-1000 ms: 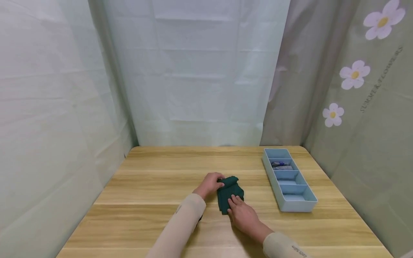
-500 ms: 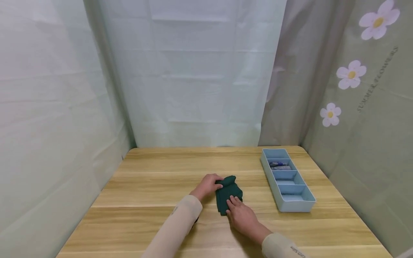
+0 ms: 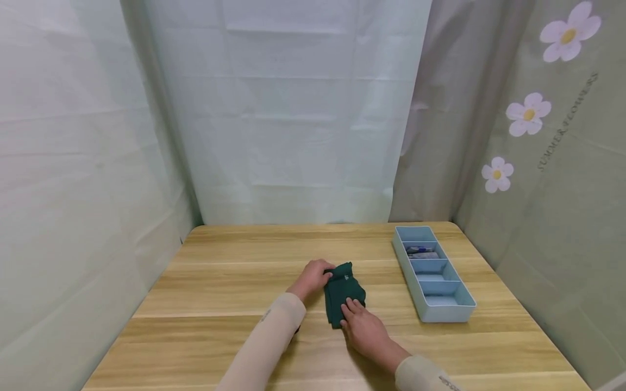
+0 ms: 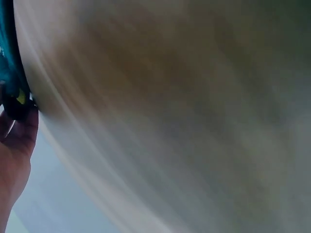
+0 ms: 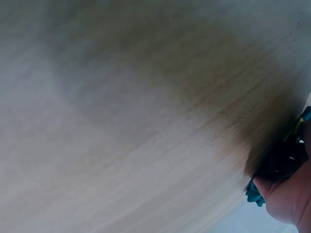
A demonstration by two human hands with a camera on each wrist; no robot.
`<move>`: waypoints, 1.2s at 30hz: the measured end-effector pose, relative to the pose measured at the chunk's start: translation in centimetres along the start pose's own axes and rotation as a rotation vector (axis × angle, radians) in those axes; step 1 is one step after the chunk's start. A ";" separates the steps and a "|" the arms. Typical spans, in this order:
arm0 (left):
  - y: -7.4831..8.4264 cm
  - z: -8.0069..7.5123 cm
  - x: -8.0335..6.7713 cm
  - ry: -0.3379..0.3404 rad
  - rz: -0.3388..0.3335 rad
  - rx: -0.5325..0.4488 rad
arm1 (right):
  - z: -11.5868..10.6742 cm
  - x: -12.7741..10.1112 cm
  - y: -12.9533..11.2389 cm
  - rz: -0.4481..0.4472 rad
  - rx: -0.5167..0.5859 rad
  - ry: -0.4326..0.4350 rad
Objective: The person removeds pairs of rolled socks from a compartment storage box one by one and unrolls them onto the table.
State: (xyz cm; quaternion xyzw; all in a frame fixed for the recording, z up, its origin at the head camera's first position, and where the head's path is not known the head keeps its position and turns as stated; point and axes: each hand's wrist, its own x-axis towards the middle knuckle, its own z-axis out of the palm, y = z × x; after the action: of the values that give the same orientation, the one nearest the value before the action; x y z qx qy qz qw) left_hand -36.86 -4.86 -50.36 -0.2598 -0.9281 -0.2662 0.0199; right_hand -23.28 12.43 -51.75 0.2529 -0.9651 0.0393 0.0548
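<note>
A dark green folded cloth [image 3: 342, 290] lies on the wooden table in the head view, with a small white mark near its rolled far end. My left hand [image 3: 313, 277] pinches its far left corner between thumb and fingers. On the near right part, my right hand [image 3: 364, 328] presses with its fingers stretched out flat. At the left edge of the left wrist view, the fingertips of my left hand [image 4: 22, 141] meet the cloth [image 4: 8, 58], where a yellow spot shows. The right wrist view catches my right hand [image 5: 289, 199] over a dark, partly shadowed cloth edge [image 5: 254, 194].
A light blue divided box [image 3: 447, 314] stands to the right on the table [image 3: 220, 282]. One of its compartments holds pens [image 3: 419, 250] and a greyish item. A small black thing [image 3: 296, 330] peeks out under the left sleeve. Pale curtains surround the table.
My left hand has lifted or turned the cloth's far end slightly, and the white mark has come into sight. The right hand stays pressed on the near part. The head view has shifted a little.
</note>
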 end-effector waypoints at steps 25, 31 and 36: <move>0.3 0.4 0.8 -0.013 -0.132 -0.076 | -1.2 1.0 1.1 -0.030 0.113 -0.041; 0.2 -0.1 0.9 0.037 -0.156 -0.086 | -0.4 0.4 1.8 -0.074 0.161 -0.137; -0.5 0.2 0.8 0.078 -0.120 -0.034 | -0.5 0.5 1.6 -0.083 0.168 -0.181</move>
State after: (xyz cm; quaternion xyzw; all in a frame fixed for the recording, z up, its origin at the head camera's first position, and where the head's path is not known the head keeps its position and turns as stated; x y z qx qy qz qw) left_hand -37.79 -4.73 -50.62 -0.1934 -0.9359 -0.2925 0.0355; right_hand -24.47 13.67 -51.30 0.2991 -0.9481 0.0946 -0.0525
